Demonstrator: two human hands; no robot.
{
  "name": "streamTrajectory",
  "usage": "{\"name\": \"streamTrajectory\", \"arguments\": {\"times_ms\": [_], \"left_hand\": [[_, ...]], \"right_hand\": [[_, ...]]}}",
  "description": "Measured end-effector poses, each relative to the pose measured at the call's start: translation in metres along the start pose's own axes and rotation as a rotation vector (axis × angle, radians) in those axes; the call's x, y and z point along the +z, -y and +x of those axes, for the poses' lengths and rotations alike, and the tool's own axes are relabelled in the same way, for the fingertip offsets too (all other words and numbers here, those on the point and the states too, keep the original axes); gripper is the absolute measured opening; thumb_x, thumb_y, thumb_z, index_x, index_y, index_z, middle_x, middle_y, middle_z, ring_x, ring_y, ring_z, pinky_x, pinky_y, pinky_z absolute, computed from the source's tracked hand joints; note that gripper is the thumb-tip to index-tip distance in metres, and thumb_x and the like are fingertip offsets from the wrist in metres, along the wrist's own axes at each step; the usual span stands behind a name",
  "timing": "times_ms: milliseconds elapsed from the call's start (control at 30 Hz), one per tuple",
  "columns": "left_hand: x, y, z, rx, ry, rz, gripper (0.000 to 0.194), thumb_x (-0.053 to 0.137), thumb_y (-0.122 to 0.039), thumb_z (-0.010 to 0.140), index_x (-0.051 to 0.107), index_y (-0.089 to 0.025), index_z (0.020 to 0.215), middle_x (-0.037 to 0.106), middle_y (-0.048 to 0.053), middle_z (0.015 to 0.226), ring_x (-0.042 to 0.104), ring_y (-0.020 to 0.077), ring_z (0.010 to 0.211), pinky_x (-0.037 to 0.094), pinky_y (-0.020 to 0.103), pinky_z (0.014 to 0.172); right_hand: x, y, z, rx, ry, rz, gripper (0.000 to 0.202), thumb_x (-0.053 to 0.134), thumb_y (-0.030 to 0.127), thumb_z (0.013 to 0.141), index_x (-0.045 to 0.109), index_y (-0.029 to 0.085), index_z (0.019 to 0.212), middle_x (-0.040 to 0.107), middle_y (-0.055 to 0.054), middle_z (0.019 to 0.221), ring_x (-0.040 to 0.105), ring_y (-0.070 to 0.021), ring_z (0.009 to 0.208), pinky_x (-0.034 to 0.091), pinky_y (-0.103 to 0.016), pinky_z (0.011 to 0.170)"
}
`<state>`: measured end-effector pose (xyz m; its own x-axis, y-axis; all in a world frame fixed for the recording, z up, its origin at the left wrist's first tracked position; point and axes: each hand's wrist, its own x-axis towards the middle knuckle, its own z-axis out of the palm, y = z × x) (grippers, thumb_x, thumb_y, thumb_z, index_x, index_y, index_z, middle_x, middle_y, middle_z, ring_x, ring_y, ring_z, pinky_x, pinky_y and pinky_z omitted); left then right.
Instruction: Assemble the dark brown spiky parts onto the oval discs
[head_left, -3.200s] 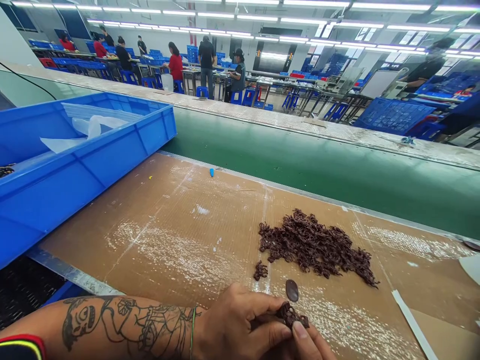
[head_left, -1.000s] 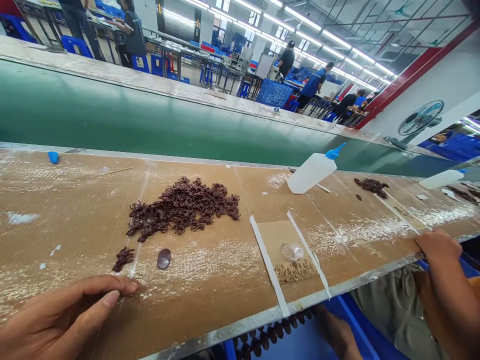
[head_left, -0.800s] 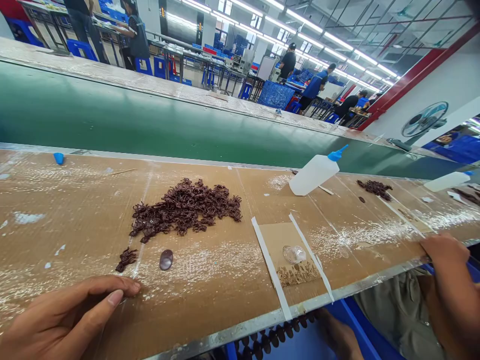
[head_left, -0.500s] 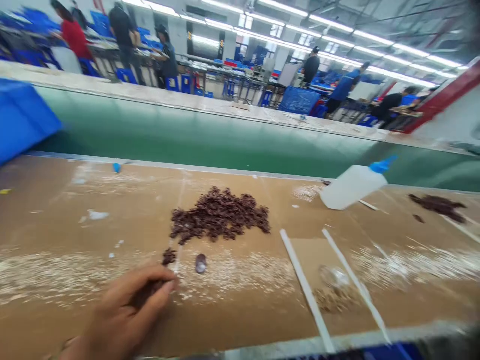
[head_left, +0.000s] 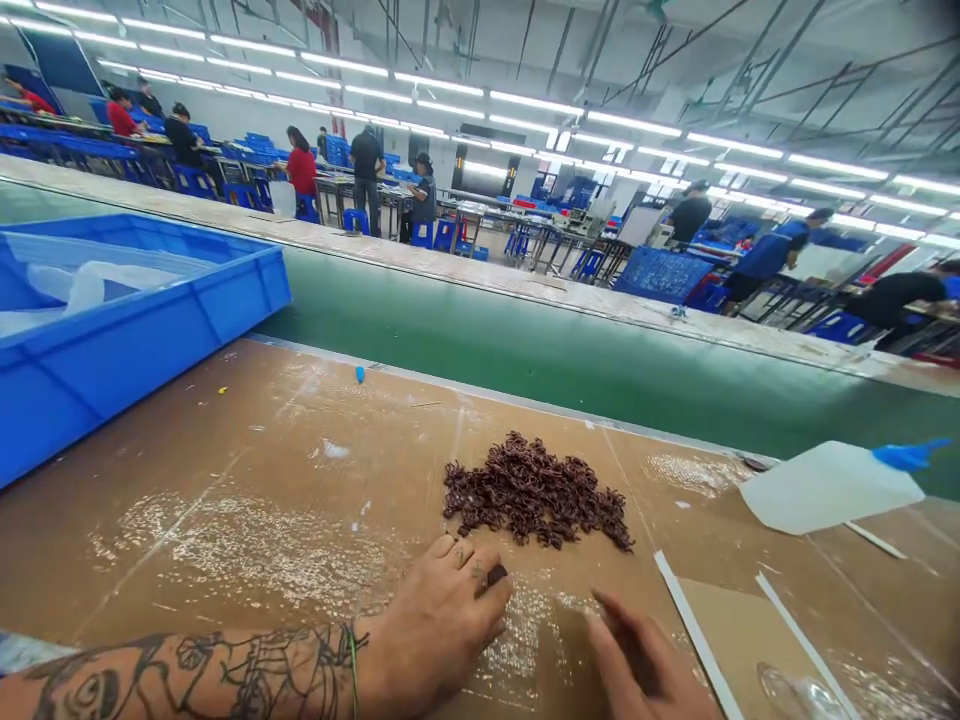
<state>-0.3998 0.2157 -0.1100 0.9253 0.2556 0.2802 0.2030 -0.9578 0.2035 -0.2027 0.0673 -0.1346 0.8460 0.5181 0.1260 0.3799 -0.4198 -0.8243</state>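
Tattooed along its forearm, my left hand (head_left: 442, 620) rests low over the table just in front of a heap of dark brown, curly little pieces (head_left: 536, 490). Its fingers are closed around a small dark brown piece (head_left: 496, 574), mostly hidden by the finger and thumb. At the lower right, my right hand (head_left: 649, 665) is partly cut off by the frame's edge. Its thumb and fingers are apart with nothing visible between them. It is nearest to a white strip (head_left: 694, 630) on the cardboard-covered table.
A blue crate (head_left: 150, 350) with clear plastic film stands at the left. A white bottle with a blue nozzle (head_left: 829, 490) lies tilted at the right. A clear round item (head_left: 799, 690) sits between white strips. Beyond is a green belt (head_left: 480, 330); people work behind it.
The view has swung left, showing more of the crate. My left hand has moved closer to the heap, and my right hand has come into view. The small round item near the heap no longer shows on the table.
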Motion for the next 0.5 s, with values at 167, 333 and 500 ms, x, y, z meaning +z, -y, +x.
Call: {"name": "streamTrajectory", "arguments": {"times_ms": [167, 333, 500], "left_hand": [[0.010, 0.011, -0.003, 0.102, -0.144, 0.056, 0.006, 0.068, -0.023, 0.103, 0.068, -0.017, 0.103, 0.073, 0.009, 0.107, 0.066, 0.0256, 0.094, 0.052, 0.042, 0.087], [0.016, 0.013, -0.008, 0.150, -0.218, 0.010, 0.010, 0.074, -0.024, 0.101, 0.065, -0.020, 0.098, 0.066, 0.005, 0.095, 0.060, 0.0208, 0.085, 0.044, 0.036, 0.075], [0.021, 0.010, -0.010, 0.242, -0.255, -0.133, 0.007, 0.064, -0.028, 0.110, 0.068, -0.025, 0.105, 0.067, 0.002, 0.094, 0.061, 0.0186, 0.084, 0.043, 0.033, 0.074]], "right_hand": [[0.028, 0.024, 0.033, -0.149, 0.284, -0.347, 0.075, 0.041, 0.076, 0.091, 0.068, 0.023, 0.138, 0.064, -0.014, 0.132, 0.069, -0.0357, 0.108, 0.051, -0.054, 0.097], [0.035, 0.013, 0.036, -0.122, 0.256, -0.368, 0.065, 0.045, 0.078, 0.091, 0.068, 0.025, 0.121, 0.066, -0.012, 0.128, 0.069, -0.0346, 0.106, 0.052, -0.048, 0.084], [0.026, 0.019, 0.015, -0.133, 0.047, -0.206, 0.062, 0.047, 0.085, 0.090, 0.067, 0.027, 0.098, 0.071, -0.009, 0.105, 0.067, -0.0326, 0.097, 0.049, -0.045, 0.087]]}}
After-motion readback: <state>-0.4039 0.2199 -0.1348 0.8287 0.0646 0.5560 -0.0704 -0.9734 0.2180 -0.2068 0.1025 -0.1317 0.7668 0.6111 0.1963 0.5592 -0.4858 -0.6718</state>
